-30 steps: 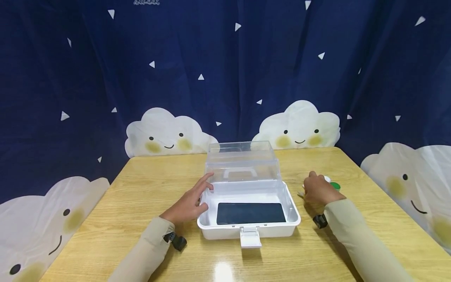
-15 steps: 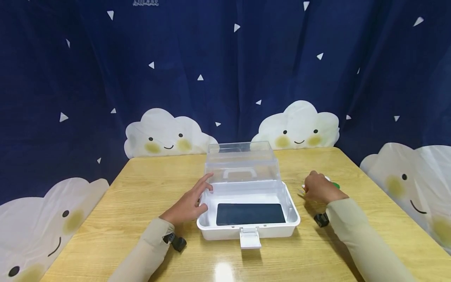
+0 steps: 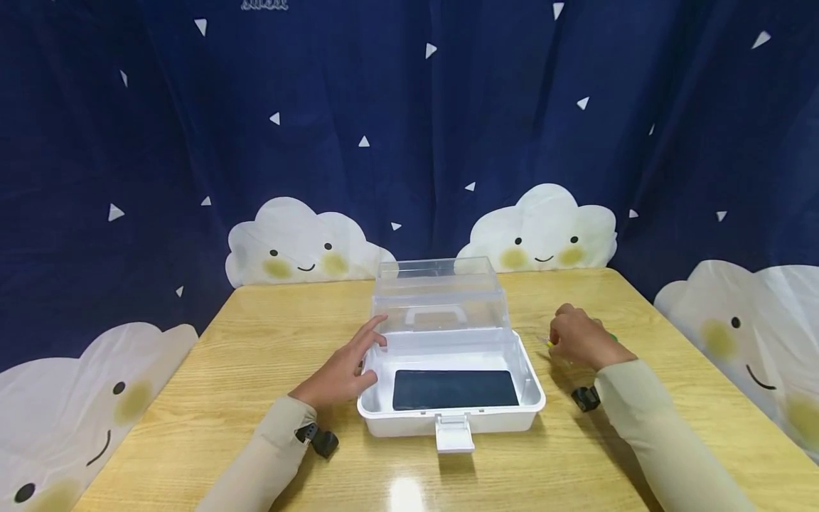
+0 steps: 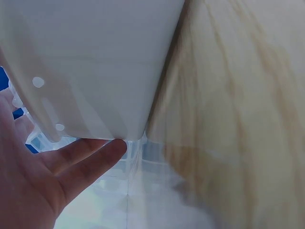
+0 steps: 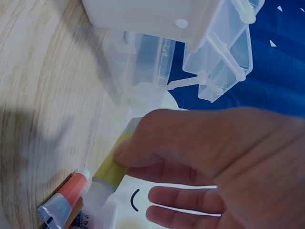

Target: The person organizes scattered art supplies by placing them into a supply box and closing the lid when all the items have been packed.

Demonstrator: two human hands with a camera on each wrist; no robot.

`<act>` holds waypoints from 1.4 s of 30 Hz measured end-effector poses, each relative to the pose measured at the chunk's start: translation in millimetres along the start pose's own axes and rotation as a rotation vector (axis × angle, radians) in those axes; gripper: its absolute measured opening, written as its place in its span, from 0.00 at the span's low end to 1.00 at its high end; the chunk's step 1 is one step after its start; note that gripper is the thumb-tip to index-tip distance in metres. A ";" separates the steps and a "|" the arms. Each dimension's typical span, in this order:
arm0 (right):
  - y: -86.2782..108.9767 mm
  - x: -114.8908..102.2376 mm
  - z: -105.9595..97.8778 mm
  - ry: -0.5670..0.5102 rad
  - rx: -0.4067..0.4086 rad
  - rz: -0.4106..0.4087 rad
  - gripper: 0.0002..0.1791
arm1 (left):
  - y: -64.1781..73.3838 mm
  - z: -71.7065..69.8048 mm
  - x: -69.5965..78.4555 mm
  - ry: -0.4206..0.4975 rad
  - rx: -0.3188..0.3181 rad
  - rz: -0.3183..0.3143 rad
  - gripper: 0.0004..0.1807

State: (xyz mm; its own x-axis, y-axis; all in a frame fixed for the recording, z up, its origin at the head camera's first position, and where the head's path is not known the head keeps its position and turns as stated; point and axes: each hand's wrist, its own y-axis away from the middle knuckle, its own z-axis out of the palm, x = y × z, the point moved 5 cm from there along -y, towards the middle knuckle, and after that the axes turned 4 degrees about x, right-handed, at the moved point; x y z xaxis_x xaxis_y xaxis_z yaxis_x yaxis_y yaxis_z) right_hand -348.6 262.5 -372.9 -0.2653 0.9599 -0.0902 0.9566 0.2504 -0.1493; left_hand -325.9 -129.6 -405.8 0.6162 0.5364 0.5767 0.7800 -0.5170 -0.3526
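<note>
A white plastic box (image 3: 441,349) sits mid-table with its clear lid (image 3: 440,284) raised behind it. Inside lies a dark flat rectangle (image 3: 456,390). My left hand (image 3: 339,373) rests at the box's left side, fingers spread and fairly straight along the rim. To the right of the box, my right hand (image 3: 585,341) pinches a yellow paint tube (image 5: 110,167) between thumb and fingers; the tube's ends look grey-white. Below it in the right wrist view lies an orange-red paint tube (image 5: 71,192) with a white cap, beside other partly hidden things.
The box's white latch (image 3: 454,435) hangs down at the front. A small green item (image 3: 613,337) shows just behind my right hand, mostly hidden. The wooden table (image 3: 288,320) backs onto a dark blue curtain (image 3: 320,142) printed with clouds.
My right hand has shifted slightly and now shows the yellow tube's end at its fingertips. It covers the white and green items more. My left hand and the box stay put.
</note>
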 end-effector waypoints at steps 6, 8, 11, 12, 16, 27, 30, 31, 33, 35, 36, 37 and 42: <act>-1.1 -3.9 -9.2 0.011 0.066 -0.033 0.05 | 0.2 -0.5 0.8 0.007 0.005 0.007 0.24; -0.5 -5.3 -12.0 0.011 0.096 -0.054 0.05 | 0.0 -0.5 0.0 0.008 0.009 0.012 0.24; 1.6 -7.8 -15.0 -0.006 0.123 -0.069 0.04 | 0.3 -0.1 -0.9 0.006 0.006 0.015 0.24; 2.6 -8.6 -15.7 -0.016 0.131 -0.069 0.04 | 0.4 0.3 -1.3 0.003 0.002 0.014 0.24; 4.9 -12.5 -21.7 -0.047 0.174 -0.077 0.04 | 0.0 -0.3 -0.7 0.007 -0.004 0.011 0.24; 5.8 -20.1 -32.1 -0.106 0.240 -0.106 0.04 | 1.1 -1.1 0.9 0.013 -0.002 0.022 0.24; 4.7 -22.0 -34.5 -0.135 0.258 -0.113 0.04 | 1.2 -2.0 0.6 0.004 0.002 0.023 0.24; 3.8 -23.0 -35.3 -0.152 0.262 -0.116 0.05 | 0.9 -2.6 0.6 0.004 0.006 0.022 0.24; 2.0 -25.2 -35.9 -0.200 0.259 -0.124 0.04 | 0.6 -3.5 0.2 0.002 0.014 0.019 0.24; 0.6 -27.2 -35.9 -0.250 0.251 -0.133 0.04 | 0.9 -3.7 0.0 0.006 0.016 0.018 0.24; 0.3 -28.1 -35.6 -0.273 0.245 -0.135 0.03 | 1.1 -3.5 -0.1 0.009 0.019 0.022 0.24; 0.1 -28.6 -35.2 -0.294 0.238 -0.134 0.03 | 1.4 -3.1 0.0 0.010 0.017 0.027 0.24; -1.6 -32.2 -35.9 -0.361 0.223 -0.123 0.03 | 1.2 -0.8 -0.3 0.005 0.007 0.050 0.24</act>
State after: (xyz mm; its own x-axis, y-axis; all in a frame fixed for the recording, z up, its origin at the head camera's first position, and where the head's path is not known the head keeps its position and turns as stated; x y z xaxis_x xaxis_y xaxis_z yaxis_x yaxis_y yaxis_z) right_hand -337.3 235.7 -334.4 -0.4388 0.8091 -0.3910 0.8763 0.2890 -0.3854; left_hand -325.3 -130.8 -405.7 0.6542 0.5065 0.5617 0.7487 -0.5387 -0.3862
